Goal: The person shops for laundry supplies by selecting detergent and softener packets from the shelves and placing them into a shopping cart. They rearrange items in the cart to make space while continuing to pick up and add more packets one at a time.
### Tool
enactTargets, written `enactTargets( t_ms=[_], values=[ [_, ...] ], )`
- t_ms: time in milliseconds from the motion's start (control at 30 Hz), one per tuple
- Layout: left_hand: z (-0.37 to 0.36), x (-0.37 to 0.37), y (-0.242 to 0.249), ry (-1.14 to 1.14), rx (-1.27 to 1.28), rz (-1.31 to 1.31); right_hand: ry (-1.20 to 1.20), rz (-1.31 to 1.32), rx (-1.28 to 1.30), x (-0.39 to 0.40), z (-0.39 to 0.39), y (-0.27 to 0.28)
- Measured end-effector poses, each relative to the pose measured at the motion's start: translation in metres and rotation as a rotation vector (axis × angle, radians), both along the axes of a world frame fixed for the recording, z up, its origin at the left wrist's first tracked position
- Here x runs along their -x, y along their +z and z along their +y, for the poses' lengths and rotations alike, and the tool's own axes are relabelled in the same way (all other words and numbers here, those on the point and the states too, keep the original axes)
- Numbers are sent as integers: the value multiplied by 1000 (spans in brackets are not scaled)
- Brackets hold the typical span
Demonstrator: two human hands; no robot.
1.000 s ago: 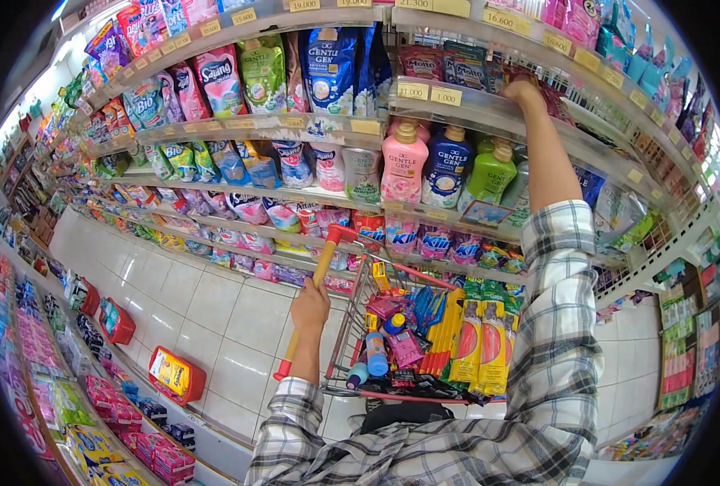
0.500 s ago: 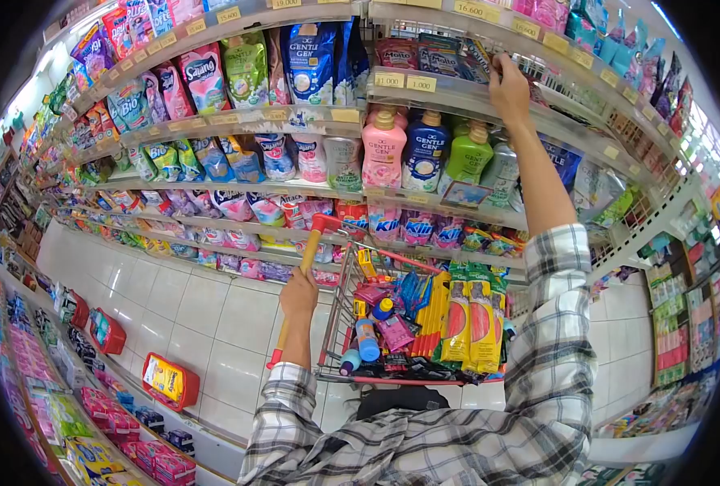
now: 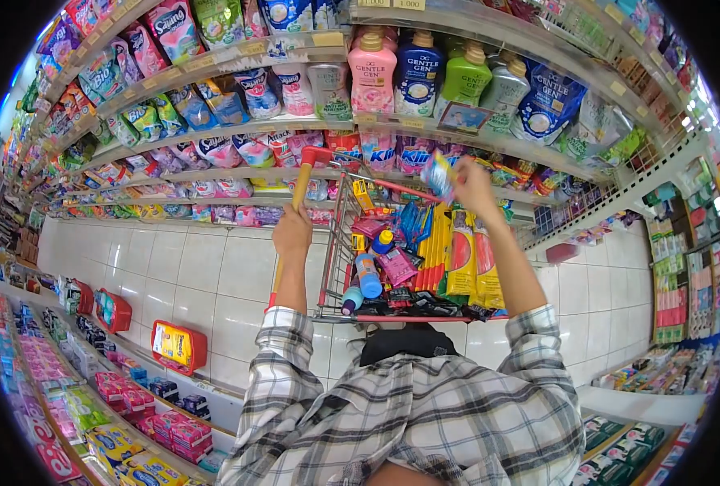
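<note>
The right hand (image 3: pixel 475 190) is closed on a small packet (image 3: pixel 437 176), which is coloured blue and white with a little yellow. The fingers seem to pinch the packet near one edge, and most of it stands out free toward the left side of the view. Both the hand and the packet are somewhat blurred, so I cannot tell the exact place of each finger, nor read the print.

The packet is in the air over the far part of the shopping cart (image 3: pixel 396 319), in front of the lower shelves. It lies apart from the goods below it. Under it in the cart are blue packs (image 3: pixel 413 223), long yellow packs (image 3: pixel 433 255) and larger yellow packs with a red round shape (image 3: pixel 460 259). Nearer to the person, there are a pink packet (image 3: pixel 397 266) and a blue bottle (image 3: pixel 368 276).

The left hand (image 3: pixel 293 232) is wrapped around a yellow bar (image 3: pixel 302 188) with red ends, at the left side of the cart. Its fingers are together and firmly bent, and it holds only this bar. Beyond the cart, a pink bottle (image 3: pixel 372 77) and a green bottle (image 3: pixel 463 81) stand upright on a shelf.
</note>
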State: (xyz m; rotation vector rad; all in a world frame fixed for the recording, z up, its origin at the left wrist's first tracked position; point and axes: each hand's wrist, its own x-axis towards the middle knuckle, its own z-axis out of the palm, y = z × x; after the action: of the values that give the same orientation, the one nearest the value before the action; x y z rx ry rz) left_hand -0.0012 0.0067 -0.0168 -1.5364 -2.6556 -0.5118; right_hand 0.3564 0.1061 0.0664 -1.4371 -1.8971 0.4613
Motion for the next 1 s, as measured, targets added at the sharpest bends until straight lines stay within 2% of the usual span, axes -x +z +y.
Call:
enactTargets(
  t_ms=[100, 167, 267, 367, 467, 533, 567, 633, 733, 800, 867, 1000],
  values=[
    [0, 0, 0, 1, -3, -14, -2, -85, 164, -8, -8, -77],
    [1, 0, 2, 4, -3, -65, -14, -124, 227, -9, -9, -108],
    [1, 1, 2, 3, 16, -61, -44, -39, 387, -2, -12, -113],
    [0, -1, 6, 4, 22, -52, -96, 34, 431, 7, -3, -121],
    [0, -2, 8, 7, 3, -59, -151, -107, 252, 12, 10, -159],
    [1, -1, 4, 10, -7, -44, -20, -323, 337, 14, 19, -170],
    [2, 0, 1, 15, -12, -36, -9, -272, 419, 14, 17, -166],
    [2, 2, -1, 7, -24, -44, 21, -169, 582, 26, 2, -123],
    [-1, 0, 3, 16, -20, -23, 41, -60, 343, 32, 17, -90],
    [2, -1, 5, 24, -26, -10, 101, 68, 43, 36, 32, -35],
    [2, 0, 2, 27, -32, -8, 111, 259, -142, 52, 32, 57],
    [2, 0, 8, 36, -22, -63, 96, 205, -683, 66, 68, 194]
  ],
)
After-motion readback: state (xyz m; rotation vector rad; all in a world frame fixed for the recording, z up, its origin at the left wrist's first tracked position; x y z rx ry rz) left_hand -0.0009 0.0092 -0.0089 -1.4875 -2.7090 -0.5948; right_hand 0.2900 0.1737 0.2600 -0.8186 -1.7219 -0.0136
